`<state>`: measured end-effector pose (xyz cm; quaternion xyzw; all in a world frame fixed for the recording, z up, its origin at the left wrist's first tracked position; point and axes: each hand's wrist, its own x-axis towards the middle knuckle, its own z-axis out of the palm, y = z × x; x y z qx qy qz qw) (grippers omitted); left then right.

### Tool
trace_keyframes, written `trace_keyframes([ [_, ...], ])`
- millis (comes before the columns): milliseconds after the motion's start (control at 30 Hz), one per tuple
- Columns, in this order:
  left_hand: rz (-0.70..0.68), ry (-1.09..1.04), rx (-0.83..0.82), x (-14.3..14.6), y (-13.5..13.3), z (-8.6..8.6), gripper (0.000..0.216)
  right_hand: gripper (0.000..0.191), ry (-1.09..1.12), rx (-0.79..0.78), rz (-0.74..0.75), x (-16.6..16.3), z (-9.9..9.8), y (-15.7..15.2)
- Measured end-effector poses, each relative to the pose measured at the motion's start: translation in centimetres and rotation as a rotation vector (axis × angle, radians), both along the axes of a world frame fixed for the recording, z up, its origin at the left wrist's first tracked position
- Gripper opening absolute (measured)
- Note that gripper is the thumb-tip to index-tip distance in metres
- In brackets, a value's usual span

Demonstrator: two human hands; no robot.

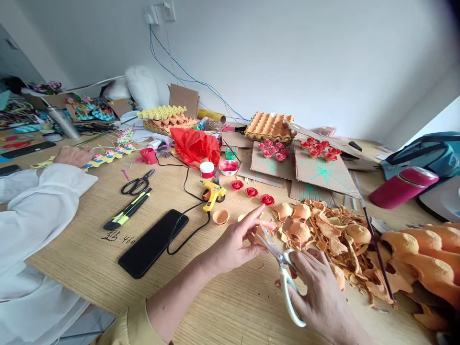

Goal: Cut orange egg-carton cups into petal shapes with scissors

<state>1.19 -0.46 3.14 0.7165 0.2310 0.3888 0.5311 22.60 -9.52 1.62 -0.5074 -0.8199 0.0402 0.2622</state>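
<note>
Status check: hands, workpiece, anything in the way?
Right hand shut on scissors. Left hand pinching carton piece at the blades. Scrap pile close alongside.

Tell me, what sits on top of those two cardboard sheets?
Red roses cluster on both sheets, above green painted stems. Whatever lies beneath is hidden.

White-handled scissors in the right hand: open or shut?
Open: the white-handled metal scissors in the right hand show blades parted in a V at the orange egg-carton piece in the left hand.
</note>
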Motion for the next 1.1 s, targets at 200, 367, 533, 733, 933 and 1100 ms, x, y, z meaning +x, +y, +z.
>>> trace_keyframes([
  [200, 0.032, 0.089, 0.086, 0.1, -0.2, -0.1, 0.086, 0.03, 0.004, 0.014, 0.012, -0.1, 0.2, -0.1],
  [367, 0.068, 0.068, 0.098, 0.1, -0.2, 0.1, 0.089, 0.029, -0.001, 0.043, 0.012, -0.1, 0.3, -0.2],
  [533, 0.08, 0.063, 0.094, 0.1, -0.3, 0.2, 0.093, 0.029, -0.012, 0.057, 0.018, 0.1, 0.3, -0.2],
  [733, 0.122, 0.042, 0.065, 0.1, -0.1, 0.2, 0.091, 0.03, 0.009, 0.098, 0.009, 0.2, -0.5, 0.1],
  [933, 0.044, -0.114, -0.093, 0.0, 0.1, 0.2, 0.05, 0.029, 0.148, 0.07, -0.157, 0.8, -0.7, 0.2],
  [1100, -0.056, -0.211, -0.277, 0.3, 0.0, -0.4, 0.043, 0.026, 0.244, 0.029, -0.207, 0.6, -0.5, 0.1],
])
